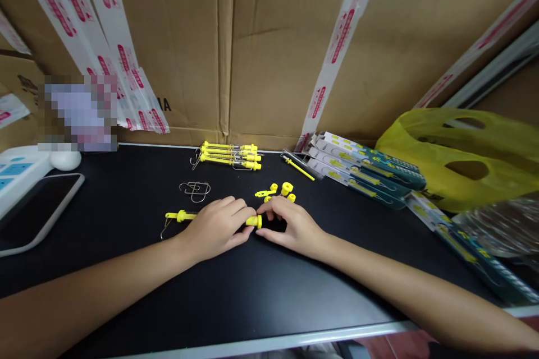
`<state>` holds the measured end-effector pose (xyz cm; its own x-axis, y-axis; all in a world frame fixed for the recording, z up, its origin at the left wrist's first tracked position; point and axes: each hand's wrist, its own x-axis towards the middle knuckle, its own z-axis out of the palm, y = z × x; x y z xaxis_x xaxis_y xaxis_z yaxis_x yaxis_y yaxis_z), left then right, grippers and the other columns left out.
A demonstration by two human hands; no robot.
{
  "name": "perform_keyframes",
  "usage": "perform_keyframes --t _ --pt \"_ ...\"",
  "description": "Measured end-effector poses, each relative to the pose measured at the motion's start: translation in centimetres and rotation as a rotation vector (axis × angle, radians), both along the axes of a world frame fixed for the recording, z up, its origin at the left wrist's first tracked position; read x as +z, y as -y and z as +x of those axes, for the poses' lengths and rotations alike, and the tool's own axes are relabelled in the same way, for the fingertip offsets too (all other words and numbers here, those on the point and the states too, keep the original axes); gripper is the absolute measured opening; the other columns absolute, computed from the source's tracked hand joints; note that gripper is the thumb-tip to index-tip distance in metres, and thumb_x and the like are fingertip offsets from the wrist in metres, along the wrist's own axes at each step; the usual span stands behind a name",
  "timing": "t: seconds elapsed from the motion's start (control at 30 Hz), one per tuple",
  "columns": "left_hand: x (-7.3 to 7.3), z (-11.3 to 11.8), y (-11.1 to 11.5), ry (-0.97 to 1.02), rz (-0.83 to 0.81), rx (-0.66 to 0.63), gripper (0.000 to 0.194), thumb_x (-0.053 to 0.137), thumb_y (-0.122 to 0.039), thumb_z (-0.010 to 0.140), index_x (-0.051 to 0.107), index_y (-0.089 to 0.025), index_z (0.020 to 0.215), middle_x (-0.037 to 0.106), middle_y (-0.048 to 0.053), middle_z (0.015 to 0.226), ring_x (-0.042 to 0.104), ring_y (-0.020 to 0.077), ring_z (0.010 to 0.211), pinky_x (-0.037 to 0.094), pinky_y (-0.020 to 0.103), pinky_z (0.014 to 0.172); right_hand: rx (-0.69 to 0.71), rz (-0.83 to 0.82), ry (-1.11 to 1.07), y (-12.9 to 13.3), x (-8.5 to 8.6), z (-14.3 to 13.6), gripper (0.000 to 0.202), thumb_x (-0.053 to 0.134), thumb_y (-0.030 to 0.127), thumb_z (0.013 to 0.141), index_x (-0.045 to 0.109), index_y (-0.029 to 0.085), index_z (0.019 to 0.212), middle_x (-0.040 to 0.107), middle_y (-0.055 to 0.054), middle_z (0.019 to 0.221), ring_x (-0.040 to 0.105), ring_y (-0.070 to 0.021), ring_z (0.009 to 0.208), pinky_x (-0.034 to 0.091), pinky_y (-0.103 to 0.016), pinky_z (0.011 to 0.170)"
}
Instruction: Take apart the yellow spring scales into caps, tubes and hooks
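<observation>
My left hand (221, 227) is wrapped round a yellow spring scale (185, 216) that lies crosswise just above the black table. A wire hook hangs from the scale's left end, while my palm and fingers hide its middle. At the other end, the yellow end cap (259, 221) sticks out past my left fingertips. My right hand (292, 224) has its thumb and index finger at the top and bottom edges of this cap. Just beyond my right hand lie small yellow plastic parts (287, 188), some partly covered by it. Loose wire hooks (197, 190) rest beyond my left hand.
Several spring scales (231, 156) lie together at the back. A spring and thin yellow rod (300, 169) lie beside printed boxes (357, 168). A yellow plastic bag (421, 179) stands at right; a phone (40, 213) and power strip (21, 171) lie left. Cardboard (269, 67) walls the back.
</observation>
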<state>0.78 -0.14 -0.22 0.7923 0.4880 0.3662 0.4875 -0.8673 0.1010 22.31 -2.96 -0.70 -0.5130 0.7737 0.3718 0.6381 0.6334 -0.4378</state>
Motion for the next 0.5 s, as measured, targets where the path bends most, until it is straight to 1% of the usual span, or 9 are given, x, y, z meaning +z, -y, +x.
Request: perform_keyframes --t 0.23,0.5 --pt "0.01 0.05 0.01 0.005 -0.023 -0.01 0.019 0.045 -0.024 0.089 0.057 -0.019 0.104 0.058 0.002 0.089 0.053 0.0177 0.084 0.043 0.029 0.075 -0.013 -0.031 -0.024 -0.1 -0.29 0.27 0.02 0.063 0.033 0.083 0.056 0.019 0.096 0.056 -0.002 0.081 0.052 -0.0147 0.077 0.041 -0.025 0.068" --pt "-0.07 -0.21 0.06 0.018 0.004 0.019 0.021 0.046 -0.025 0.089 0.057 -0.019 0.106 0.059 0.002 0.091 0.054 0.0179 0.085 0.043 0.03 0.074 -0.01 -0.042 -0.05 -0.16 0.05 0.75 0.017 0.063 0.027 0.082 0.054 0.019 0.094 0.058 -0.002 0.085 0.051 -0.013 0.074 0.041 -0.024 0.065"
